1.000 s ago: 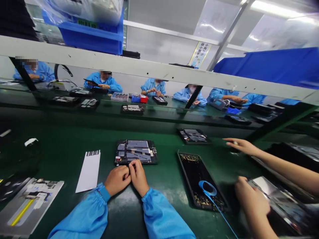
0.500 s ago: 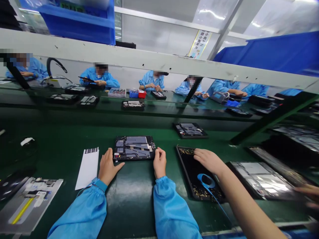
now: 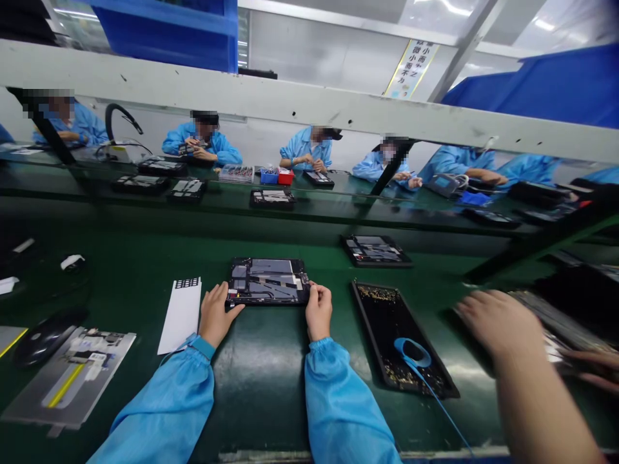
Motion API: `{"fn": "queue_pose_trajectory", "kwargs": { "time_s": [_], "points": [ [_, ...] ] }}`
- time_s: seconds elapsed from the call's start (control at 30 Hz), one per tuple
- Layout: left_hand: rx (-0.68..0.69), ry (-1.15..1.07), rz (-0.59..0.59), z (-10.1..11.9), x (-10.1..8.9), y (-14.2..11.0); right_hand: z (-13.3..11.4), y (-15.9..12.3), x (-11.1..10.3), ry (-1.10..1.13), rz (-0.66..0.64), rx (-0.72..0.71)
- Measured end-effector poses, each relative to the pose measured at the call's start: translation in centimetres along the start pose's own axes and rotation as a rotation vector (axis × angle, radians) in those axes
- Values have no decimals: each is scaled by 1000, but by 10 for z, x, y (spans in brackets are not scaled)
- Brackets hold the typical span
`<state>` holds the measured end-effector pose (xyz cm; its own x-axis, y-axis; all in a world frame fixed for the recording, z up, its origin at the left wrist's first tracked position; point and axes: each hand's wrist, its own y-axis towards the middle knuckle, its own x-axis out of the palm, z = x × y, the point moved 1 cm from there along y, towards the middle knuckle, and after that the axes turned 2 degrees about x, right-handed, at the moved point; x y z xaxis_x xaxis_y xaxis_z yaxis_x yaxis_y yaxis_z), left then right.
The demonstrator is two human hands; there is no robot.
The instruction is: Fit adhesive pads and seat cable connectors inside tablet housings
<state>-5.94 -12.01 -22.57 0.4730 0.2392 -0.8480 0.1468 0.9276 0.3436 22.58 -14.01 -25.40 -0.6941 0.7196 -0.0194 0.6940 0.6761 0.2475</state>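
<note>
An opened tablet (image 3: 268, 282), its batteries, ribbon cables and boards exposed, lies on the green bench in front of me. My left hand (image 3: 216, 316) is at its near left corner, fingers stretched along the left edge and thumb apart by the front edge. At the right edge, my right hand (image 3: 319, 311) pinches the tablet's side between thumb and bent fingers. Left of my left hand lies a white sheet (image 3: 180, 317) with black labels at its top. Right of my right hand is a black tray (image 3: 394, 328) with many small brass-coloured screws and a blue wrist-strap band (image 3: 412, 353).
Another opened tablet (image 3: 376, 250) lies further back. A screen panel with a yellow strip (image 3: 68, 380) sits at left. A co-worker's hand (image 3: 503, 322) moves over parts at right. A white shelf beam (image 3: 309, 106) crosses overhead; people in blue work beyond.
My hands, together at the tablet's front edge a second ago, have parted to its left and right sides. The co-worker's hand reached into the screw tray, then withdrew to the right.
</note>
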Motion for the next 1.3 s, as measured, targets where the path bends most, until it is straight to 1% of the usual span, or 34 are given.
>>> {"fn": "queue_pose_trajectory", "kwargs": {
  "time_s": [0.23, 0.37, 0.47, 0.57, 0.7, 0.93, 1.0, 1.07, 1.23, 1.3],
  "points": [
    [13, 17, -5, 7, -4, -3, -7, 0, -1, -55, -26, -1],
    [56, 17, 29, 13, -19, -2, -11, -1, -1, -89, -33, -20],
    [153, 7, 52, 22, -35, 1, -15, -3, -1, -121, -20, -53],
    [271, 4, 29, 32, -45, 4, -18, -4, 1, -147, -13, -98],
    [370, 46, -5, 46, -49, 11, -19, -4, 3, -165, -14, -133],
    [485, 134, -47, 66, -59, 23, -19, -2, 6, -170, -8, -163],
    [485, 138, -43, 71, -61, 23, -19, -2, 7, -169, -5, -163],
    [454, 130, -16, 73, -60, 22, -19, -2, 7, -169, -3, -163],
    [277, 43, 113, 65, -50, 29, -20, -3, 8, -179, 1, -166],
    [207, -18, 156, 64, -51, 33, -21, -3, 8, -181, 0, -167]
  ]
}}
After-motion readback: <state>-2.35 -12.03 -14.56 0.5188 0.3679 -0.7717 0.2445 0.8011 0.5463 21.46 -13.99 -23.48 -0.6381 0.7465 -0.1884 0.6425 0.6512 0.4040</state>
